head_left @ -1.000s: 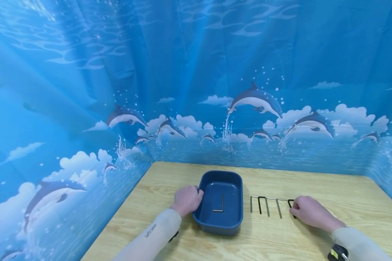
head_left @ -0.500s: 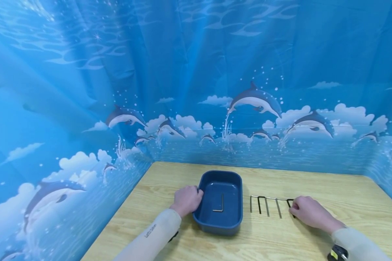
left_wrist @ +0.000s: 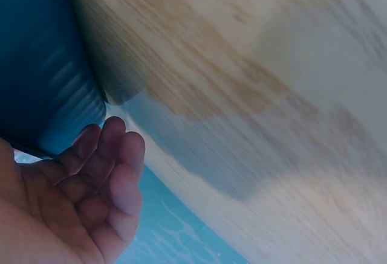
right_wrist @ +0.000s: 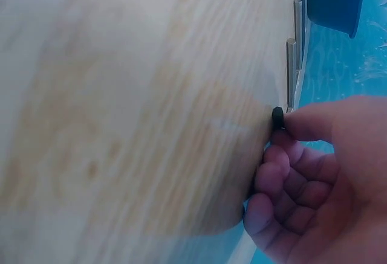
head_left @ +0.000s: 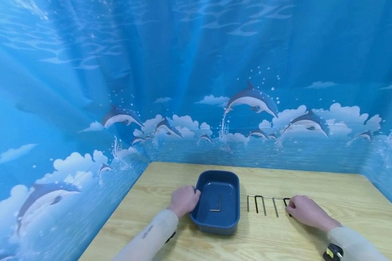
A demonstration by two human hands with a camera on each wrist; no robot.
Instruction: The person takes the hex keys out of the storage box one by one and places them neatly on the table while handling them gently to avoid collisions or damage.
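Observation:
My left hand [head_left: 184,200] grips the left rim of a dark blue rectangular bin [head_left: 215,230]. In the left wrist view, that hand's fingers [left_wrist: 124,188] curl beside the bin's outer wall [left_wrist: 48,64]. Inside the bin lies one silver hex key [head_left: 215,210]. To the right, my right hand [head_left: 305,210] pinches a black hex key [head_left: 285,201] at the right end of a row. The right wrist view shows its dark tip [right_wrist: 277,118] by the thumb, close to the table; the fingers hide most of it.
Between bin and right hand, a silver hex key [head_left: 248,203], a black one [head_left: 256,204] and two more silver ones [head_left: 275,207] lie side by side on the wood-grain table [head_left: 268,239]. A blue dolphin-print curtain [head_left: 183,145] borders the table behind and at the sides.
The head view has shifted slightly, so everything sits a little further left in it. Both hands keep their places at the bin rim and the black hex key.

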